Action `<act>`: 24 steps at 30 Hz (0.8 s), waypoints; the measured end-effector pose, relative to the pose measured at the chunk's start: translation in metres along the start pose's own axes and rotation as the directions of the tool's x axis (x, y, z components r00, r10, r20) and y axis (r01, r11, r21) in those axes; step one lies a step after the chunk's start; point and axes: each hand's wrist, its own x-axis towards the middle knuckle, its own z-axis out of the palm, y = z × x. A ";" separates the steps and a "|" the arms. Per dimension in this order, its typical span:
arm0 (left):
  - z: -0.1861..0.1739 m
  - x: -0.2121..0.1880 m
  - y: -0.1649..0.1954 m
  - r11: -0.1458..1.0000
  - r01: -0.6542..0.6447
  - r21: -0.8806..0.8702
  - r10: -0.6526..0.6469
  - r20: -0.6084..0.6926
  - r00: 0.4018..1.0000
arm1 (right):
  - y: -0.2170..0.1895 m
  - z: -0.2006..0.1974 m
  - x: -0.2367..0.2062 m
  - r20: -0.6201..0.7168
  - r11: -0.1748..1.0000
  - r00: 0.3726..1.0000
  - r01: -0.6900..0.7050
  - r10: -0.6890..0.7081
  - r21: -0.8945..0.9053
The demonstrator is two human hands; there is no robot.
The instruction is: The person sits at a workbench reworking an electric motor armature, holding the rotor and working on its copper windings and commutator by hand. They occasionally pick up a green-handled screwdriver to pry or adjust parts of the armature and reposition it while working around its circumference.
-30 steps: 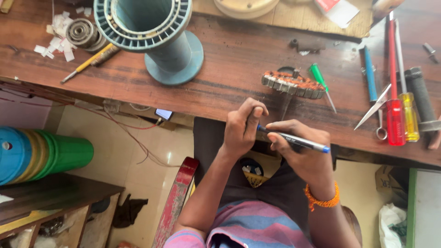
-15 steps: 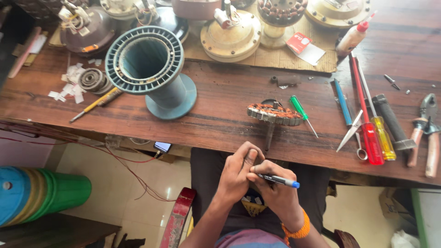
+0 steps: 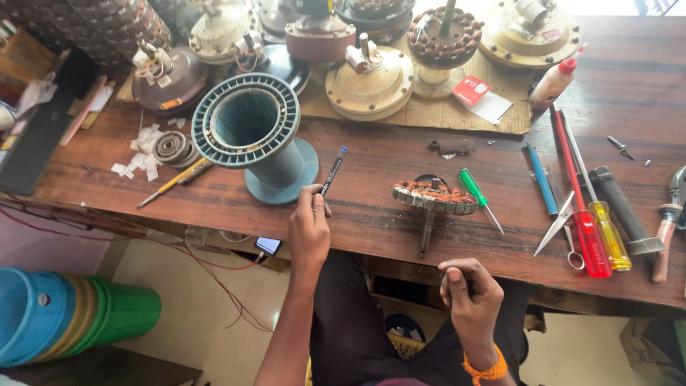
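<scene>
Now, L hand (image 3: 309, 227): pinched shut on dark pen (image 3: 331, 172), tip toward 1 o'clock.
R hand (image 3: 470, 292): fist closed, contents can't tell.
Copper-wound stator (image 3: 434, 196): 11 o'clock of R hand.

Both forearms bare, no sleeves in view. Left hand (image 3: 309, 232): no rings, no watch, no glove. Right hand (image 3: 468, 293): also ungloved, with an orange beaded band (image 3: 484, 371) round the wrist. Dark trousers (image 3: 350, 329) over the lap. A sliver of striped shirt shows at the bottom edge, pattern unclear.
</scene>
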 end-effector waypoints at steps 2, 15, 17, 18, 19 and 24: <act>0.009 0.011 0.002 0.991 -0.098 0.092 0.103 -0.053 0.993 | -0.003 -0.004 0.004 -0.001 0.999 1.000 -0.019 0.019 -0.036; 0.035 0.004 0.019 0.895 -0.174 0.411 0.215 -0.053 0.975 | -0.012 -0.017 0.012 -0.255 0.995 0.963 0.077 -0.090 -0.059; 0.038 -0.005 0.028 0.898 -0.252 0.362 0.291 -0.058 0.955 | -0.021 -0.011 0.021 -0.271 0.990 0.956 0.085 -0.112 -0.110; 0.039 -0.011 0.032 0.905 -0.306 0.294 0.334 -0.046 0.942 | -0.024 -0.007 0.025 -0.276 0.989 0.956 0.069 -0.103 -0.130; 0.040 -0.017 0.034 0.907 -0.357 0.225 0.374 -0.038 0.927 | -0.025 -0.002 0.029 -0.279 0.987 0.956 0.051 -0.092 -0.149; 0.050 -0.040 0.042 0.627 -0.773 0.098 0.762 0.128 0.635 | -0.023 0.025 0.038 -0.171 0.973 0.985 -0.007 -0.033 -0.230</act>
